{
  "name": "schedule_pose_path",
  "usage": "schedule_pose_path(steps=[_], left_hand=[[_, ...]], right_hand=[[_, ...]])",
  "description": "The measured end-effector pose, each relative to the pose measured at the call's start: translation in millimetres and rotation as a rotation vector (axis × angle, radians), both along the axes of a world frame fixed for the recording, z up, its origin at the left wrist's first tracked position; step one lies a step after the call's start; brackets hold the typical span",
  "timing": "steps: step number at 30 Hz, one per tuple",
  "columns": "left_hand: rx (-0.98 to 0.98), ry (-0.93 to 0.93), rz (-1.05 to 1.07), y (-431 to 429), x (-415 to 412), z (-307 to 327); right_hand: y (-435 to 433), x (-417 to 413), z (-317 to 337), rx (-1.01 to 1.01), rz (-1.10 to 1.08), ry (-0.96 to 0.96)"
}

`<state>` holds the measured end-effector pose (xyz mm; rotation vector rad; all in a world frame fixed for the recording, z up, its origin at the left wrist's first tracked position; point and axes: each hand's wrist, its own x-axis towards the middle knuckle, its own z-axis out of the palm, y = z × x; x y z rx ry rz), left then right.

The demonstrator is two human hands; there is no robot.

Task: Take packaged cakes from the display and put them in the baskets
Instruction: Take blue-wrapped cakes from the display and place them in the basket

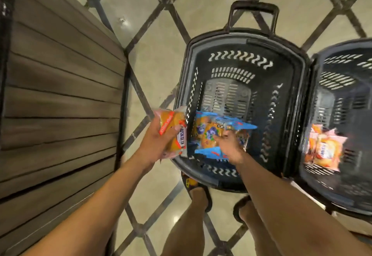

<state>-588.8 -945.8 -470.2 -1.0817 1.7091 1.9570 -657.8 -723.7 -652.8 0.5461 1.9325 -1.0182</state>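
**Two cakes at the basket's edge**

From the head camera, the person stood over a black basket (241, 41) on the tiled floor (157, 64), with its pull handle (254, 6) standing up at the far end. The left hand (159, 143) gripped a red-and-pink packet (173, 128) – fingers under it, thumb curled over the top – and held it just outside the basket's left wall, above the floor. The right hand (229, 145) reached down inside the basket at its near end and lay on the blue packets (208, 133) there. Motion blur hid whether those fingers pinched the wrapping or only touched it. The far half of the basket bottom showed bare grid.

A second basket (317, 68) stood touching the first on its right side. Pink packets (326, 151) lay against its near-left wall.

To the left rose a slatted wooden panel (60, 94) – well apart from both baskets. Two dark sandals (199, 192) showed on the person's feet, just below the first basket's near rim.
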Motion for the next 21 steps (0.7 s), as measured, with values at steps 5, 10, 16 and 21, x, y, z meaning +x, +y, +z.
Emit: schedule_pose_path(steps=[5,10,16,21], left_hand=[[0.039,-0.029,0.023,4.2,-0.6,-17.0],[0.056,-0.058,0.030,18.2,-9.3,-10.5],[0.080,-0.079,-0.025,57.9,-39.0,14.6],[0.084,-0.072,-0.062,112.2,-69.4,30.1]], right_hand=[[-5.1,0.8,-11.3,0.196,0.121,0.027],[6.5,-4.5,30.1,0.138,0.071,0.125],[26.9,-18.7,125.8,-0.298,-0.113,0.117],[67.7,-21.5,183.6,-0.406,-0.055,0.205]])
